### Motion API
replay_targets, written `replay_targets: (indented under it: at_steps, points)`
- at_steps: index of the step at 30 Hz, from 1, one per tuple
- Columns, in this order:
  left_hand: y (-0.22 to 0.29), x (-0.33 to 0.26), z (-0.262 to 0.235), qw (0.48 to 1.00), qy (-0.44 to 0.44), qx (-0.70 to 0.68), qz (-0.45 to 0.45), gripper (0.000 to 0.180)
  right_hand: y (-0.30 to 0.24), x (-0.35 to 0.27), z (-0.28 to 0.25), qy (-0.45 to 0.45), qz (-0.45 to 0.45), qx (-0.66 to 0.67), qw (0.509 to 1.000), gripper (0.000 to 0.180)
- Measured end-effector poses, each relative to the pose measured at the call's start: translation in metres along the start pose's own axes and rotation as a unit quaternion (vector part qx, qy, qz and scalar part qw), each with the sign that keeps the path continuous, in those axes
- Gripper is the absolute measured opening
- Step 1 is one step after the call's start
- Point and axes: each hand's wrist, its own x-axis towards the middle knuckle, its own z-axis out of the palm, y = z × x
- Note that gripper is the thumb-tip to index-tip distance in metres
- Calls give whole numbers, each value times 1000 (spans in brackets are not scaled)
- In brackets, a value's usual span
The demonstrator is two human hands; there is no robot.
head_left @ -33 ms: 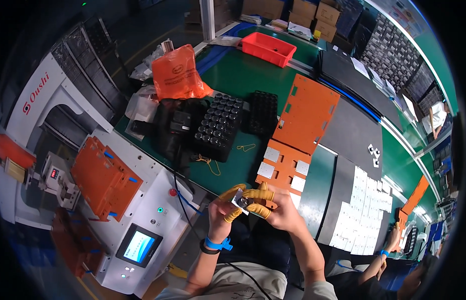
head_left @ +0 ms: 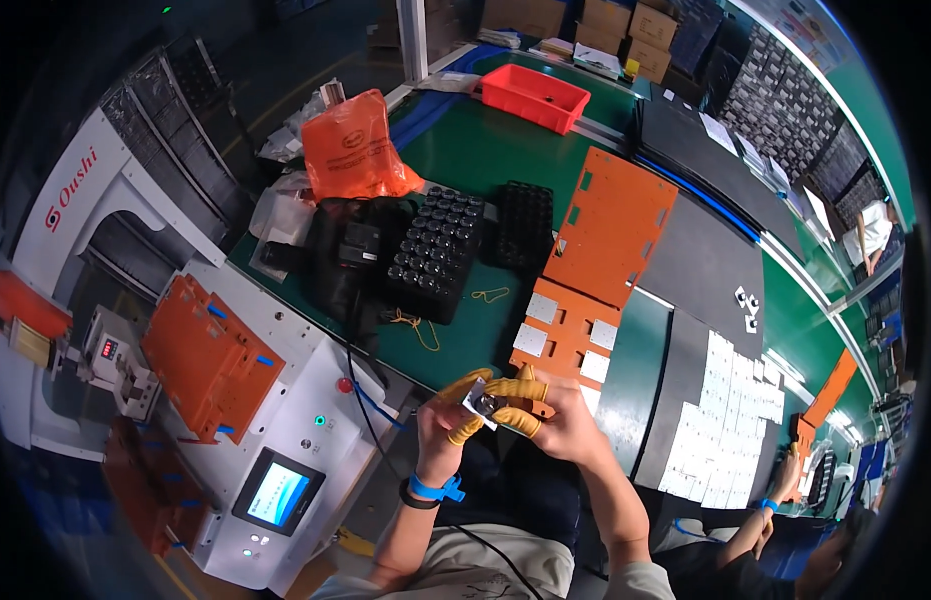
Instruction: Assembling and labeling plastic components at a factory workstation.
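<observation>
Moved, head view: nothing discernible.
Grip: left hand (head_left: 448, 418) and right hand (head_left: 547, 412) pinch a small white square plate with dark round part (head_left: 481, 403) between them.
Orange slotted flat panel (head_left: 610, 228): square white plates (head_left: 530, 340) laid; held piece not set down.

Count: between the fingers (head_left: 509, 387), 1 small white-and-black piece (head_left: 478, 402). Beyond them, 2 black trays (head_left: 525, 222), 2 yellow loops (head_left: 503, 291), 1 red bin (head_left: 535, 98); beyond-left, 1 orange bag (head_left: 353, 150). Just beyond-right, 5 square white plates (head_left: 594, 366) visible. Farther right, 3 small parts (head_left: 751, 324); flat white pieces (head_left: 715, 420) too crowded to count.
</observation>
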Motion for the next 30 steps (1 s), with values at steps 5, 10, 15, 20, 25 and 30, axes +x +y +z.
replay_targets:
  at_steps: [5,10,15,20,25,30]
  points:
    - [0,2,1,984,-56,-142,-96,56,-13,-2,-8,-3,46,-64,997,25]
    - [-5,2,5,993,-44,-68,-90,53,-14,-15,-6,4,80,-167,983,27]
    - [-12,6,9,977,-53,-126,-167,57,-15,-23,-10,30,56,-167,984,32]
    - [-28,7,18,950,-82,-207,-217,63,23,-34,3,176,-68,-285,940,37]
    - [-27,14,26,975,-62,214,-18,51,37,-43,-14,134,-50,-325,935,42]
    - [-29,17,30,934,-60,344,69,29,35,-53,-27,62,-38,-323,943,30]
